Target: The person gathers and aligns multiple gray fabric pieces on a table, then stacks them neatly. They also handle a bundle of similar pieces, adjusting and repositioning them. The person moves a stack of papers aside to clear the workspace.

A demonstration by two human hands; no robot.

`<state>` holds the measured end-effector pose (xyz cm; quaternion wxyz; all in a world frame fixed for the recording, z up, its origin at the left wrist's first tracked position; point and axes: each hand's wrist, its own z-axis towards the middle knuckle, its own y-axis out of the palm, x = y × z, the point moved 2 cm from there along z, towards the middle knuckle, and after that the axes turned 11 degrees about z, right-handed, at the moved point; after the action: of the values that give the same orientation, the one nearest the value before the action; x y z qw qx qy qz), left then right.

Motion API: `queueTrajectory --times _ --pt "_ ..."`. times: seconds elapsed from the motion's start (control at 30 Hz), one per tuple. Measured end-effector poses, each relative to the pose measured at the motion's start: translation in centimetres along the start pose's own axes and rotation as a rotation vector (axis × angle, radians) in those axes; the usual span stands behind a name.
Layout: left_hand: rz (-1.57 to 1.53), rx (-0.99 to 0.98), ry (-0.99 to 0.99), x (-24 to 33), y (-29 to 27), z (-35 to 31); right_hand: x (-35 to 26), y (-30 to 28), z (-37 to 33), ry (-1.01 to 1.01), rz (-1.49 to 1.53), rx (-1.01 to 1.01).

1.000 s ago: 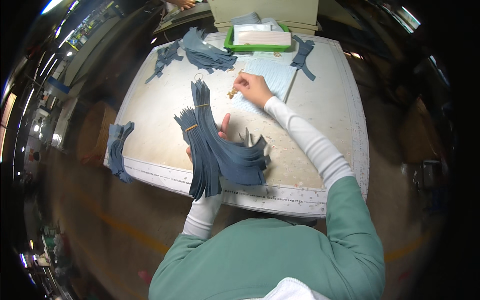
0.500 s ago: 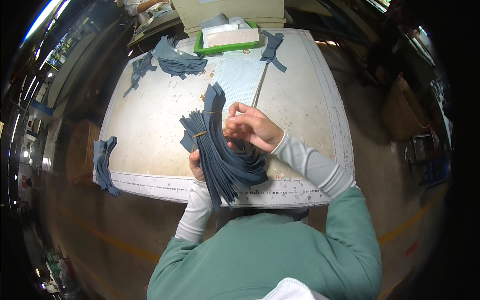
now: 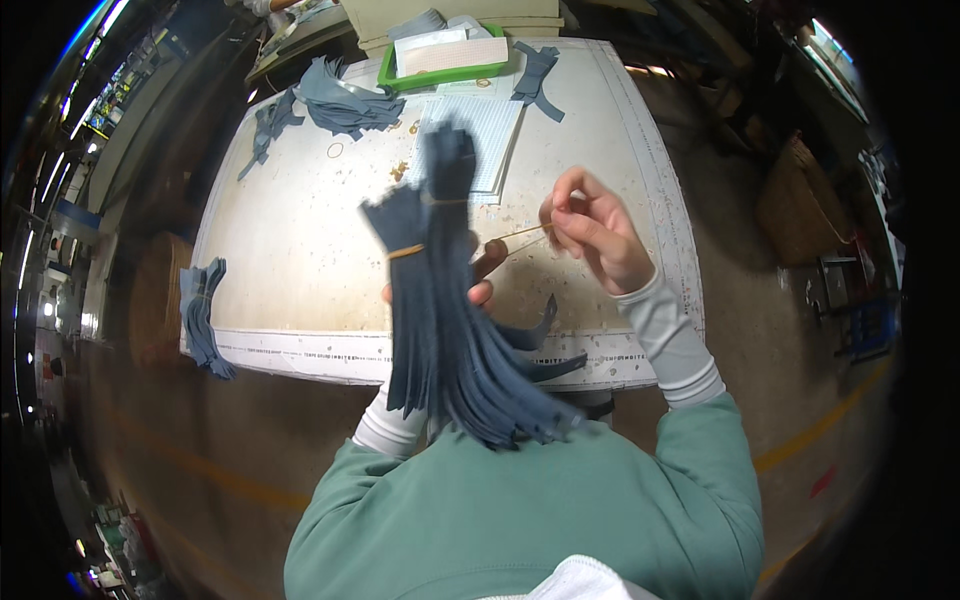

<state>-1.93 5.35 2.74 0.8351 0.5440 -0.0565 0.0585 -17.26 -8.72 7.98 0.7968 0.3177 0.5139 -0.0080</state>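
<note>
My left hand (image 3: 487,262) is closed round a thick bundle of dark blue-grey fabric strips (image 3: 415,310). Most of that hand is hidden behind the strips, with fingertips showing at the bundle's right side. A tan rubber band (image 3: 405,252) wraps one part of the bundle near its upper end. To the right, my right hand (image 3: 600,235) pinches a thin rubber band (image 3: 527,232), stretched taut toward the fingers of my left hand. The strips' upper ends are blurred by motion; their lower ends fan out over the table's front edge.
On the pale table (image 3: 290,240), a loose strip pile (image 3: 345,100) lies at the back left, with smaller bundles at the left edge (image 3: 205,320) and back right (image 3: 537,80). A green tray (image 3: 450,75) with papers stands at the back, before a checked paper stack (image 3: 490,150).
My right hand has moved from beside the bundle out to the right, drawing the rubber band taut. The bundle has turned more upright, its lower ends swinging out to the right.
</note>
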Motion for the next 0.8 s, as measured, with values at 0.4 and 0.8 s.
queueTrajectory --times 0.4,0.8 --pt "0.011 0.023 -0.111 -2.5 -2.7 -0.7 -0.3 -1.4 -1.1 0.0 0.29 0.145" --pt "0.433 0.289 -0.247 -0.8 0.4 1.7 2.0 -1.2 -2.7 0.066 0.136 0.081"
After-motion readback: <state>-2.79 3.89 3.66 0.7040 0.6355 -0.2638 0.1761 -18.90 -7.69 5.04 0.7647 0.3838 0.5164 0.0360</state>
